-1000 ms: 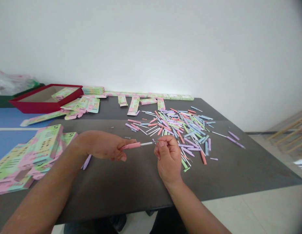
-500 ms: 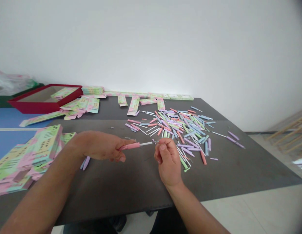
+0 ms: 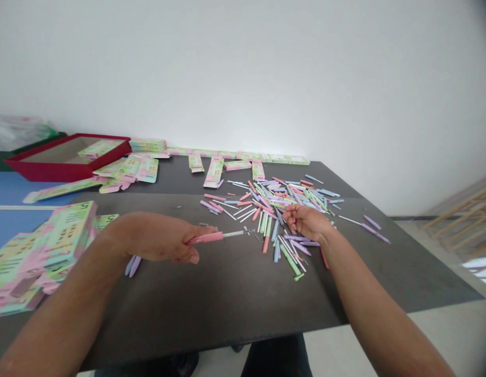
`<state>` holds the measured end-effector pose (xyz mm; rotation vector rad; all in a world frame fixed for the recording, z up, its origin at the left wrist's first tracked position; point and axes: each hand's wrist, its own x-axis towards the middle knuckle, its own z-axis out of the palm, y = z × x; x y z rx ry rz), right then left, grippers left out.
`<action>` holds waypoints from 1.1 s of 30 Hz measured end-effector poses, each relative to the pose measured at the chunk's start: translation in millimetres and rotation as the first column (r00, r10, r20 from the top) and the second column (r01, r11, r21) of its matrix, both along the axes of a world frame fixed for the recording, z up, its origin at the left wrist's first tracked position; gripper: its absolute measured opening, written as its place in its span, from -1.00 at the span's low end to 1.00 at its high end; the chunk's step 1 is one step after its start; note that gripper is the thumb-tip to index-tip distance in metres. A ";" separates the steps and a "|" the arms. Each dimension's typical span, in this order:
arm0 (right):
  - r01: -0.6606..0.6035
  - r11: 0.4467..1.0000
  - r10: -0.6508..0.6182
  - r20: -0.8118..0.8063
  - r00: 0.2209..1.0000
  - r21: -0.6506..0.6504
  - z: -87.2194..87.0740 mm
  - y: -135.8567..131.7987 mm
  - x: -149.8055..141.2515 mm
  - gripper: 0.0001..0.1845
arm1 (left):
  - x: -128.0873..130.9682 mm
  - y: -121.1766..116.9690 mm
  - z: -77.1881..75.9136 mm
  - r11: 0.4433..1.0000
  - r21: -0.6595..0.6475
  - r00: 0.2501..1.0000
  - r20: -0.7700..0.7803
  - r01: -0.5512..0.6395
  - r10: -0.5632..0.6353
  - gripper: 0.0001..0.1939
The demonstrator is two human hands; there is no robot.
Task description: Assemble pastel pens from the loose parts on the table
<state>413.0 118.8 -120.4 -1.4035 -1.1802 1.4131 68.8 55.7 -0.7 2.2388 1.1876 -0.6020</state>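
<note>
My left hand (image 3: 170,238) is closed around a pink pen barrel (image 3: 207,238), held level above the dark table. From the barrel's right end a white refill (image 3: 233,233) sticks out, with a small clear or metallic tip at its end. My right hand (image 3: 307,222) is over the near part of a heap of loose pen parts (image 3: 274,199). Its fingers are loosely bent and slightly apart, with no held part visible. Green barrels (image 3: 290,262), purple barrels (image 3: 297,246) and white refills lie just below it.
Stacked printed pen boxes (image 3: 70,230) stand at the left, beside two pens (image 3: 135,266). Behind them is a red tray (image 3: 66,170) with boxes inside. More boxes (image 3: 214,173) line the wall. A long purple pen piece (image 3: 374,232) lies near the right edge.
My right hand has moved away from the refill's tip, rightward and over the heap. My left hand still holds the pink barrel in nearly the same place.
</note>
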 end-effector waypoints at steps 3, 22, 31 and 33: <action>-0.078 0.997 0.077 -0.114 0.991 -0.005 -3.8 -7.0 -4.0 -0.70 | -0.2 0.5 -1.3 1.000 -0.017 1.000 0.006 -0.007 0.007 -0.24; -0.234 0.969 0.245 -0.382 0.891 0.077 -2.2 -21.1 -36.4 -0.75 | 1.4 -2.9 3.5 1.000 -0.006 1.000 -0.003 -0.011 0.011 -0.30; -0.234 0.943 0.151 0.321 0.935 0.238 -8.9 -25.0 -45.4 -0.86 | 0.8 -0.3 -1.0 1.000 -0.011 1.000 -0.002 -0.008 0.008 -0.30; -0.354 0.894 0.106 0.636 0.764 0.276 -10.4 -29.9 -54.4 -0.88 | 1.6 -0.1 -1.1 1.000 -0.014 1.000 -0.007 -0.005 0.005 -0.31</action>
